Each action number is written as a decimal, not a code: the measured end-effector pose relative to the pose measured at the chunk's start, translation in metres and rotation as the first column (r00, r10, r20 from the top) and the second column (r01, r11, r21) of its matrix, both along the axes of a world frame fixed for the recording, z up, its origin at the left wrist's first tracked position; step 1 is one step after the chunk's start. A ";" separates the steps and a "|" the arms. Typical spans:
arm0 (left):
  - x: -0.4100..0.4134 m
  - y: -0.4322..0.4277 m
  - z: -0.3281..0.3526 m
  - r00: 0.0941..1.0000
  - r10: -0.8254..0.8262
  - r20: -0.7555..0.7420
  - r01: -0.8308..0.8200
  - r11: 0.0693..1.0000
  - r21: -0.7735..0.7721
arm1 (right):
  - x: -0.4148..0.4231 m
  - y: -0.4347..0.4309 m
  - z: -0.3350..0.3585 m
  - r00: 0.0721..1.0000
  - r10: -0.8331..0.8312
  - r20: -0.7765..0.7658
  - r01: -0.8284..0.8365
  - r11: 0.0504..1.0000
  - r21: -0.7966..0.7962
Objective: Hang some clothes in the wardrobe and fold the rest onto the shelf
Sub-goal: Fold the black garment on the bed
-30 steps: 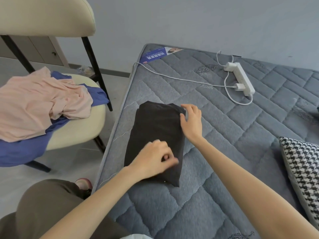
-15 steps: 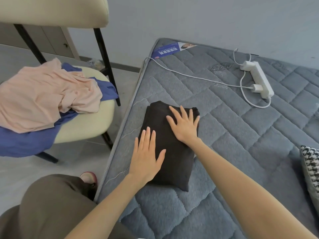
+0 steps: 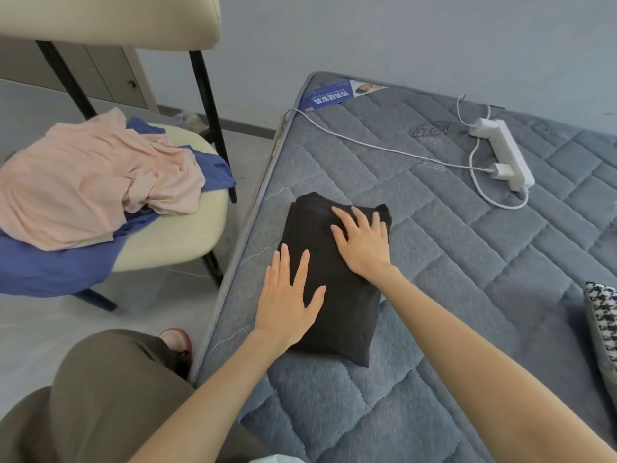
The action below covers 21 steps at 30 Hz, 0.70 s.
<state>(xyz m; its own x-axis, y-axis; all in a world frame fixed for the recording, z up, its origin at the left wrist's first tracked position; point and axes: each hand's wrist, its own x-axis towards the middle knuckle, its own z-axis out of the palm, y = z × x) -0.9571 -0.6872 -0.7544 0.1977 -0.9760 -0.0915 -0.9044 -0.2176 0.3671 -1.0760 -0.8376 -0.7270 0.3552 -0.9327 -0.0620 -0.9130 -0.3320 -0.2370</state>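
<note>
On garment, left hand, right hand flattened

It is a bedroom in a home — a grey quilted mattress, a cream padded chair with loose clothes.

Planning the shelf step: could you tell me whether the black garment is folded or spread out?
Folded: the black garment is a compact rectangle under the flat left hand and right hand.
</note>
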 end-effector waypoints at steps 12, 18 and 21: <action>0.007 0.000 0.006 0.998 -0.014 -0.063 0.017 0.999 0.051 | -0.013 -0.022 0.010 0.955 -0.246 0.164 0.194 0.940 0.281; 0.009 -0.004 0.010 0.999 -0.028 -0.045 0.025 0.998 -0.062 | 0.007 0.075 0.002 0.989 0.001 0.149 0.001 1.000 -0.015; 0.010 -0.011 0.009 0.997 -0.064 -0.050 0.061 0.997 -0.053 | -0.006 0.101 -0.009 0.988 -0.027 0.153 0.027 1.000 0.003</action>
